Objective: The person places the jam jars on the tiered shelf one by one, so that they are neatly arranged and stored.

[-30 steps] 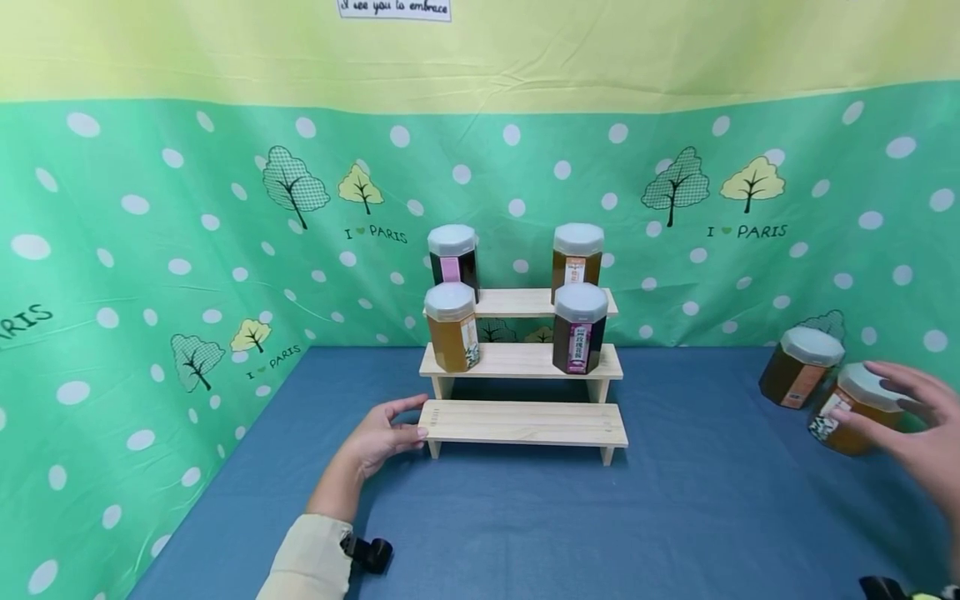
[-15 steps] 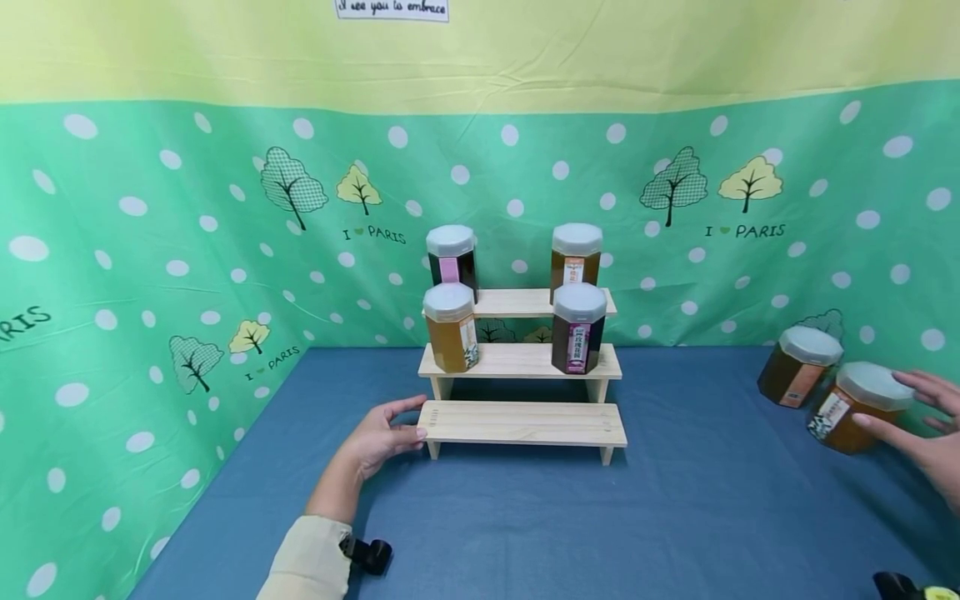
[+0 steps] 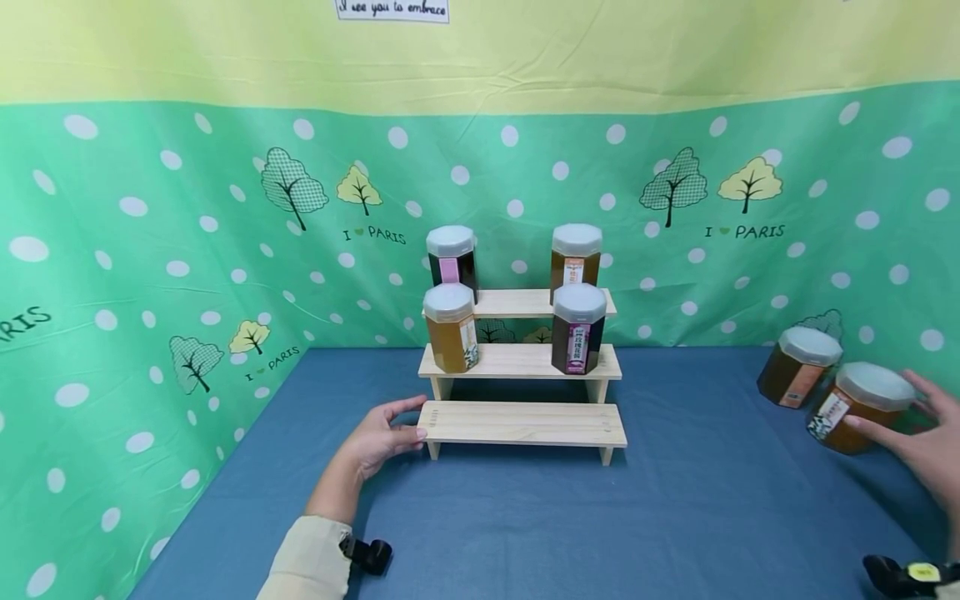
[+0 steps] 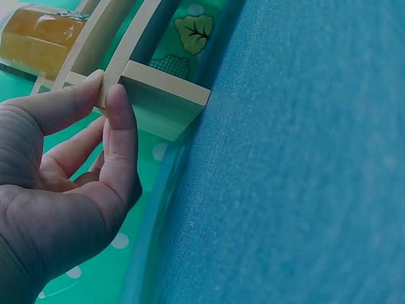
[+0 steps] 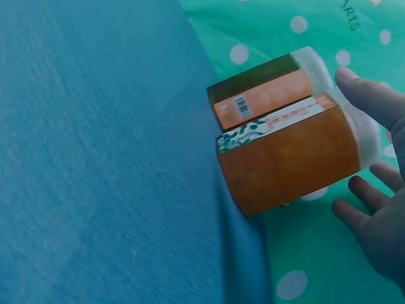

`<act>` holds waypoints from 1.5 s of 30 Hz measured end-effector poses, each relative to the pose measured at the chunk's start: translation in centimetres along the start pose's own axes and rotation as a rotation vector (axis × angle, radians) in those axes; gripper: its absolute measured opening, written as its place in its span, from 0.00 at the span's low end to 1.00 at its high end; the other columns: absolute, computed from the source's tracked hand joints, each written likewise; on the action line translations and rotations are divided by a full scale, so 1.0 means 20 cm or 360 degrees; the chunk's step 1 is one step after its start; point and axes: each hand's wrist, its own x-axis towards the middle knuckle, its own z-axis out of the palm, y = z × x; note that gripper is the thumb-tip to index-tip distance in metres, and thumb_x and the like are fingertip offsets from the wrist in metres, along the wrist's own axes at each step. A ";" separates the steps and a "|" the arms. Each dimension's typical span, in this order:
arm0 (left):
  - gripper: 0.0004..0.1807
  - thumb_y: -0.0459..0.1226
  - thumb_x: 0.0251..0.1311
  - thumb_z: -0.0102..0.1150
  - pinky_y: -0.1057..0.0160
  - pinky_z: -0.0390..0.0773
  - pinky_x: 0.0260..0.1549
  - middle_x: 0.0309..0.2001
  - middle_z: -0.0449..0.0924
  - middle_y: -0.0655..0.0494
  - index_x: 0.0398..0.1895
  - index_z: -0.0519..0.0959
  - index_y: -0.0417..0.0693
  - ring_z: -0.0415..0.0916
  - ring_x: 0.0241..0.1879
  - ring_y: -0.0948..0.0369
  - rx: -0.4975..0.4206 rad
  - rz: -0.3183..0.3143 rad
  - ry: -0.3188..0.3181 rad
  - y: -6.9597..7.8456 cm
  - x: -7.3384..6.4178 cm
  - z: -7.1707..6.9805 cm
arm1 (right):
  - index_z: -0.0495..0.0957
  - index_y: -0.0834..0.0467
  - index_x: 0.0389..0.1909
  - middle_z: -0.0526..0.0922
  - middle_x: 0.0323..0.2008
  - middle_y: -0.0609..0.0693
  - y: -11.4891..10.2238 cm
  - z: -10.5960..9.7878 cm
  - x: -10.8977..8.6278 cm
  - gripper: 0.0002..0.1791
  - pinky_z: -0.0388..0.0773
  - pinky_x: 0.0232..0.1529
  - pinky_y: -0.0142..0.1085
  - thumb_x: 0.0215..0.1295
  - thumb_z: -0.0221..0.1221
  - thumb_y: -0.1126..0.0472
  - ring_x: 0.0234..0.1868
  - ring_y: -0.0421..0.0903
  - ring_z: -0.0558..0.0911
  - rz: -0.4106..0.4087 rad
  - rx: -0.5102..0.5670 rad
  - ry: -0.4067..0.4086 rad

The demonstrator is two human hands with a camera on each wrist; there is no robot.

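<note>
One green dotted backdrop [image 3: 525,187] behind a blue-covered bench [image 3: 510,533]. On the bench, centre: a three-tier wooden stand [image 3: 522,421]. We note a pink-labelled jar [image 3: 452,262] and a brown jar [image 3: 576,265] on its top tier, a honey-coloured jar [image 3: 447,333] and a purple-labelled jar [image 3: 579,329] on the middle one.

Left hand [image 3: 381,440]: grip pinching the bottom tier's left end between thumb and forefinger. Right hand [image 3: 928,442]: grip spread, fingers well parted about an amber jar [image 5: 294,164] on the bench at far right, just beside a darker jar [image 5: 253,79]. Whether any fingertip touches the amber jar, we cannot quite tell.

Risks, as we judge: closing only on the smooth lid could let the jar slip or tip; the thumb working between the lids could knock the darker jar; a tug from the left hand could rock the loaded stand.

Against the first frame: the right fingers, then across the lid, now show at its right edge. Jars, stand and left hand look unchanged.
</note>
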 end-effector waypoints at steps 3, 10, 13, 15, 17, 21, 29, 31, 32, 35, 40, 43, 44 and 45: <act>0.35 0.24 0.58 0.63 0.58 0.82 0.41 0.61 0.70 0.35 0.70 0.66 0.40 0.80 0.40 0.56 0.0004 0.0000 0.0005 0.00 0.00 0.00 | 0.40 0.50 0.78 0.44 0.75 0.65 0.01 0.02 0.01 0.57 0.53 0.59 0.69 0.57 0.69 0.58 0.71 0.72 0.49 0.0018 0.0012 -0.0001; 0.35 0.24 0.58 0.63 0.58 0.82 0.40 0.60 0.70 0.35 0.70 0.65 0.40 0.80 0.40 0.56 0.0011 0.0004 0.0006 0.00 0.00 0.01 | 0.38 0.58 0.78 0.41 0.74 0.69 -0.17 -0.01 -0.03 0.52 0.46 0.65 0.67 0.63 0.63 0.59 0.72 0.71 0.45 0.0083 -0.0015 -0.0087; 0.35 0.24 0.59 0.62 0.58 0.82 0.40 0.60 0.70 0.35 0.70 0.65 0.40 0.80 0.40 0.56 0.0005 0.0006 -0.0003 0.00 0.00 0.00 | 0.39 0.64 0.76 0.40 0.74 0.71 -0.32 -0.03 -0.07 0.49 0.46 0.66 0.66 0.65 0.61 0.62 0.72 0.71 0.45 0.0142 -0.0024 -0.0100; 0.35 0.24 0.59 0.62 0.58 0.82 0.40 0.61 0.70 0.35 0.71 0.65 0.40 0.80 0.40 0.56 0.0001 0.0007 -0.0004 0.00 0.00 0.00 | 0.39 0.66 0.76 0.40 0.74 0.71 -0.41 -0.04 -0.10 0.48 0.47 0.65 0.66 0.65 0.60 0.65 0.72 0.71 0.45 0.0181 -0.0016 -0.0094; 0.35 0.24 0.59 0.62 0.58 0.82 0.40 0.61 0.70 0.35 0.71 0.65 0.40 0.80 0.40 0.56 0.0004 0.0006 -0.0005 0.00 0.00 0.00 | 0.40 0.65 0.76 0.42 0.74 0.70 -0.45 -0.03 -0.11 0.46 0.52 0.64 0.66 0.66 0.59 0.66 0.71 0.71 0.48 0.0223 -0.0008 -0.0066; 0.35 0.24 0.59 0.62 0.58 0.82 0.41 0.60 0.71 0.34 0.71 0.65 0.41 0.80 0.40 0.56 0.0015 0.0011 -0.0004 0.00 0.00 0.00 | 0.45 0.61 0.77 0.48 0.74 0.66 -0.48 -0.01 -0.11 0.43 0.63 0.61 0.57 0.67 0.58 0.65 0.68 0.70 0.56 0.0324 -0.0002 0.0001; 0.34 0.26 0.60 0.62 0.58 0.82 0.41 0.60 0.71 0.36 0.71 0.65 0.41 0.80 0.40 0.55 0.0037 0.0018 -0.0014 0.00 0.00 0.00 | 0.50 0.55 0.77 0.53 0.74 0.60 -0.47 -0.01 -0.13 0.42 0.65 0.56 0.37 0.65 0.59 0.62 0.66 0.66 0.59 0.0416 0.0003 0.0071; 0.34 0.26 0.60 0.62 0.57 0.81 0.41 0.60 0.71 0.36 0.71 0.65 0.41 0.80 0.40 0.55 0.0039 0.0020 -0.0010 0.00 0.00 -0.01 | 0.50 0.55 0.77 0.53 0.75 0.59 -0.48 0.00 -0.14 0.42 0.64 0.61 0.40 0.65 0.59 0.63 0.67 0.65 0.59 0.0451 0.0013 0.0079; 0.34 0.26 0.60 0.62 0.57 0.81 0.41 0.60 0.71 0.36 0.71 0.65 0.41 0.80 0.40 0.55 0.0040 0.0019 -0.0011 0.00 -0.01 -0.01 | 0.51 0.54 0.77 0.53 0.75 0.58 -0.49 0.00 -0.14 0.42 0.63 0.63 0.41 0.65 0.60 0.63 0.68 0.64 0.59 0.0475 0.0023 0.0086; 0.34 0.26 0.60 0.63 0.56 0.81 0.42 0.61 0.70 0.35 0.71 0.65 0.42 0.80 0.40 0.55 0.0037 0.0016 -0.0010 0.00 -0.01 -0.01 | 0.51 0.52 0.77 0.53 0.75 0.57 -0.50 0.01 -0.15 0.43 0.64 0.63 0.43 0.64 0.61 0.62 0.69 0.62 0.59 0.0515 0.0054 0.0095; 0.34 0.25 0.59 0.62 0.57 0.81 0.42 0.61 0.70 0.35 0.71 0.65 0.41 0.80 0.40 0.55 0.0030 0.0010 -0.0004 0.00 0.00 0.00 | 0.51 0.49 0.77 0.54 0.75 0.56 -0.51 0.02 -0.17 0.43 0.69 0.51 0.35 0.64 0.61 0.58 0.67 0.60 0.61 0.0497 0.0049 0.0092; 0.34 0.25 0.59 0.62 0.57 0.82 0.42 0.61 0.69 0.35 0.70 0.65 0.41 0.80 0.40 0.55 0.0029 0.0010 0.0006 0.00 0.00 0.00 | 0.53 0.51 0.76 0.55 0.74 0.56 -0.53 0.03 -0.18 0.42 0.68 0.46 0.32 0.64 0.62 0.59 0.66 0.60 0.62 0.0492 0.0032 0.0104; 0.34 0.25 0.59 0.62 0.57 0.81 0.41 0.61 0.69 0.35 0.70 0.66 0.41 0.80 0.40 0.55 0.0027 0.0009 0.0007 0.00 0.00 0.00 | 0.54 0.51 0.76 0.55 0.74 0.55 -0.53 0.03 -0.18 0.42 0.67 0.45 0.30 0.64 0.62 0.59 0.66 0.60 0.62 0.0503 0.0017 0.0109; 0.34 0.25 0.59 0.62 0.57 0.81 0.42 0.61 0.69 0.35 0.70 0.66 0.41 0.80 0.40 0.55 0.0026 0.0011 0.0007 0.00 0.00 0.00 | 0.54 0.51 0.76 0.55 0.74 0.55 -0.54 0.03 -0.19 0.42 0.68 0.49 0.33 0.63 0.62 0.60 0.66 0.60 0.62 0.0513 0.0028 0.0113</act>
